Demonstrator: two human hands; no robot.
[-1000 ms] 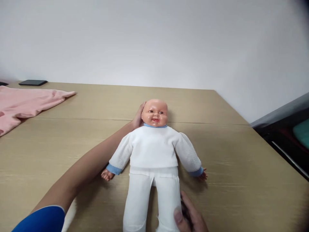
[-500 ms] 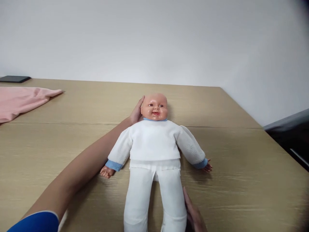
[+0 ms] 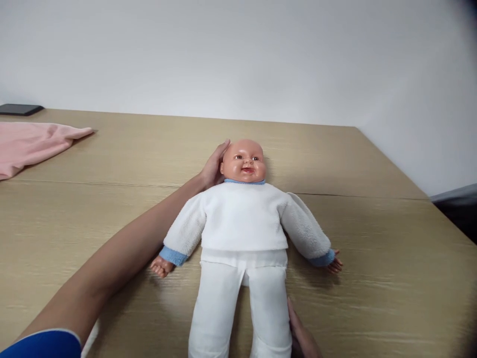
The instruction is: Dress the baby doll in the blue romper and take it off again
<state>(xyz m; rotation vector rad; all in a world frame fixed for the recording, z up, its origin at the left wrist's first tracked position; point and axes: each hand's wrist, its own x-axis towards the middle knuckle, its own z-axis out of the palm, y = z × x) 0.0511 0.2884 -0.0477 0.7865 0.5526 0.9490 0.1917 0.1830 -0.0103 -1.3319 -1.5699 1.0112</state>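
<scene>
A baby doll (image 3: 244,219) lies on its back, face up, in a white fleecy top with blue cuffs and collar and white trousers. My left hand (image 3: 215,166) cups the side and back of its bald head, most of the fingers hidden behind it. Down by the doll's leg on the right, my right hand (image 3: 302,334) grips from the outer side; a finger shows along the trouser, the others are out of sight below. Both doll arms are spread outwards, and its feet fall below the picture.
Pink cloth (image 3: 37,144) lies on the wooden table (image 3: 380,248) at the left. A flat dark object (image 3: 20,109) sits behind it near the white wall (image 3: 238,54). Something black (image 3: 460,209) stands beyond the table's right edge.
The view has shifted slightly, so the cloth and table edge sit higher. The doll appears a little larger and further right. Both hands keep their places on it.
</scene>
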